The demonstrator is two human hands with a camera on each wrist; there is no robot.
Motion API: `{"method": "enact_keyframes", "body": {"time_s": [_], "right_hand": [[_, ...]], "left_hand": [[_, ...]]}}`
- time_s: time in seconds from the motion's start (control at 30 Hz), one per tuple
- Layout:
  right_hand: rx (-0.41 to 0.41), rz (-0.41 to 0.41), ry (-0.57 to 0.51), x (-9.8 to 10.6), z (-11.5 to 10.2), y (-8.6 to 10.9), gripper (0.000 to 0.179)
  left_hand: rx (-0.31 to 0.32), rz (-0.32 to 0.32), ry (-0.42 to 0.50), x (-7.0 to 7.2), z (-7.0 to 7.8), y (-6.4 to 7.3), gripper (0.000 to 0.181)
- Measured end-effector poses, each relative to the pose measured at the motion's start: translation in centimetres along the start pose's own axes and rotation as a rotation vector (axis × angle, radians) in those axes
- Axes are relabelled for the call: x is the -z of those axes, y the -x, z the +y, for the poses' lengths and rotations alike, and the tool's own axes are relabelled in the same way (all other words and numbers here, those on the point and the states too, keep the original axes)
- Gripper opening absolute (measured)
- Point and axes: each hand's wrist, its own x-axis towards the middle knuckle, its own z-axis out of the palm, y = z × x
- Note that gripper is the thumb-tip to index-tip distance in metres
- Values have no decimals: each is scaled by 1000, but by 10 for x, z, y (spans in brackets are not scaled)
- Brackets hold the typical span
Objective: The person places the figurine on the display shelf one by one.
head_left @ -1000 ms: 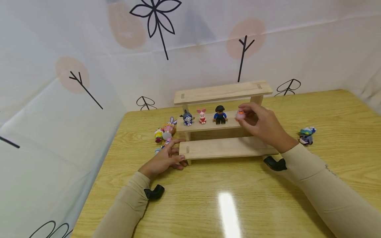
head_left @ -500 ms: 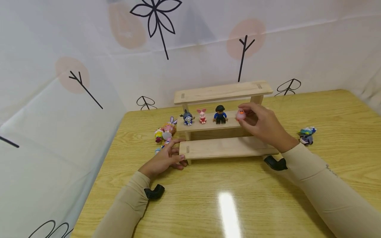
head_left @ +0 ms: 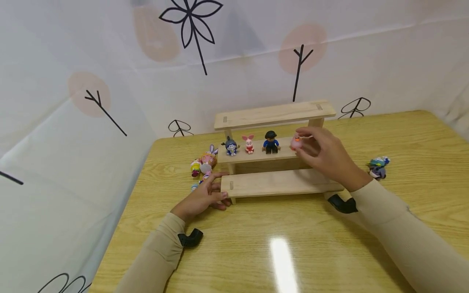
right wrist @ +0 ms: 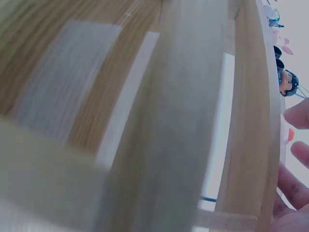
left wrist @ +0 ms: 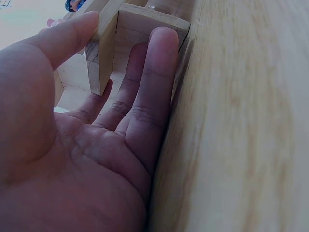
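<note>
My left hand [head_left: 199, 200] holds the near left end of a light wooden tiered shelf [head_left: 271, 184]. In the left wrist view its thumb lies over the board's end [left wrist: 102, 53] and the fingers reach beneath it. My right hand [head_left: 326, 154] has thumb and forefinger at a small pink rubber duck [head_left: 296, 142] with an orange bill, upright at the right of the middle tier. In the right wrist view the fingertips stand close about the duck's bill [right wrist: 290, 134]. Left of it sit a dark-haired figure in blue [head_left: 271, 142], a pink piglet figure [head_left: 249, 145] and a blue-capped figure [head_left: 231, 146].
Several toy figures [head_left: 208, 159] lie on the table left of the shelf, near my left hand. Two more, a green-blue figure [head_left: 379, 162] and a grey one [head_left: 377, 173], lie to the right. A white patterned cloth [head_left: 249, 77] hangs behind the table [head_left: 234, 244].
My right hand has shifted slightly right at the duck, and its forearm likewise. The left hand keeps its hold on the shelf, and the other figures stay put.
</note>
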Motion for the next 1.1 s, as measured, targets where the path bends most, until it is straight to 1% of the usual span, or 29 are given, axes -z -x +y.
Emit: {"method": "enact_keyframes", "body": {"time_s": [0.1,0.27,0.43,0.53,0.6,0.67,0.83,0.93,1.03,1.1], "right_hand": [[0,19,6,5,0,5,49],[22,55,54,14,1,14,45],[31,108,75,23,4,26,43],[21,141,83,30,7,32,42],[-4,156,90,36,11,35,40],[-47,160,93,43,15,38,38],[-188,142,93,61,32,45,31],[-296,122,57,72,42,47,31],[-410,91,2,83,53,51,34],[-474,65,-5,90,61,54,36]], "left_hand": [[1,2,-6,-1,0,0,66],[0,9,-6,-1,0,1,66],[0,3,-7,-1,0,1,65],[-6,4,-4,-1,0,0,65],[-4,8,-4,-1,0,0,65],[2,6,-5,-2,0,0,65],[4,0,-6,-3,-1,-1,67],[-2,5,0,-3,0,-1,67],[-4,8,3,-2,0,0,65],[-5,2,3,-2,0,0,65]]}}
